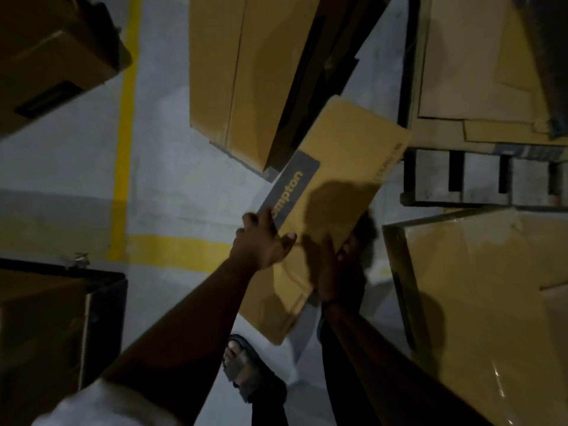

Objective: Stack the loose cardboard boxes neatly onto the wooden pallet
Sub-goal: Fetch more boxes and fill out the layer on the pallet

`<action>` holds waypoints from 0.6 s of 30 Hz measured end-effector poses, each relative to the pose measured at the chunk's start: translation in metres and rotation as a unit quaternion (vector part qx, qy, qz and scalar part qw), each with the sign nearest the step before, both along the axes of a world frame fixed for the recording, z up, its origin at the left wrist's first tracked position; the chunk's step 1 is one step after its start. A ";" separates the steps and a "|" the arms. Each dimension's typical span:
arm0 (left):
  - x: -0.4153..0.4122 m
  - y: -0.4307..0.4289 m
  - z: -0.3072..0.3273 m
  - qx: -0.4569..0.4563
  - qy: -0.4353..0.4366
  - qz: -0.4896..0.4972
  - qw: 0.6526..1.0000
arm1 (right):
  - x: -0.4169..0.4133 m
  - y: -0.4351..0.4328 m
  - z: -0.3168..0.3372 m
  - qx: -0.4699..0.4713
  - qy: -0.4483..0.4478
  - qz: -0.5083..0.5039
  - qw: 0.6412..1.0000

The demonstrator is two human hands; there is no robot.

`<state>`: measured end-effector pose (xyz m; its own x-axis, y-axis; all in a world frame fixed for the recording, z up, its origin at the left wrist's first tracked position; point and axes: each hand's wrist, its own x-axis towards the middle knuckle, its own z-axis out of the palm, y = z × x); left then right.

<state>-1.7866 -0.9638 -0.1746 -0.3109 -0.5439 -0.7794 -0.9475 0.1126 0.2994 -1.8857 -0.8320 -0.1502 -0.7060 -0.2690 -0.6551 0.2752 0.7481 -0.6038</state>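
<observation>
The long cardboard box (338, 161) was clamped edgewise by curled fingers of left hand (261, 241) and right hand (338, 275); level carriage toward the wooden pallet (479, 179) was judged best.

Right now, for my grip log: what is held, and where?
A box, in both hands: left hand grips its left edge, right hand its right edge.

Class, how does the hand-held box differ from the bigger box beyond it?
The held box is slim, the bigger box bulky. The held box shows a grey label, the bigger box none. The left hand and right hand grip the held box, not the bigger box. Both are cardboard.
</observation>
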 end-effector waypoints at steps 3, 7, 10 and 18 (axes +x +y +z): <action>0.059 0.020 -0.003 0.049 0.004 0.109 0.993 | 0.040 0.007 0.027 -0.080 -0.047 0.056 0.994; 0.107 0.046 -0.023 0.067 0.066 0.201 0.975 | 0.074 0.013 -0.029 -0.033 -0.085 0.167 0.982; 0.122 0.062 -0.047 0.079 0.054 0.175 0.980 | 0.069 0.021 -0.100 0.183 -0.052 0.184 0.964; 0.150 0.074 -0.110 -0.072 0.048 0.116 0.989 | 0.094 0.053 -0.148 0.138 0.094 0.149 0.975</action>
<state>-1.6371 -0.8900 -0.2846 -0.2331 -0.7123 -0.6621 -0.9209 -0.0571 0.3856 -1.7921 -0.7788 -0.2983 -0.7373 -0.3123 -0.5991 -0.0756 0.9193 -0.3862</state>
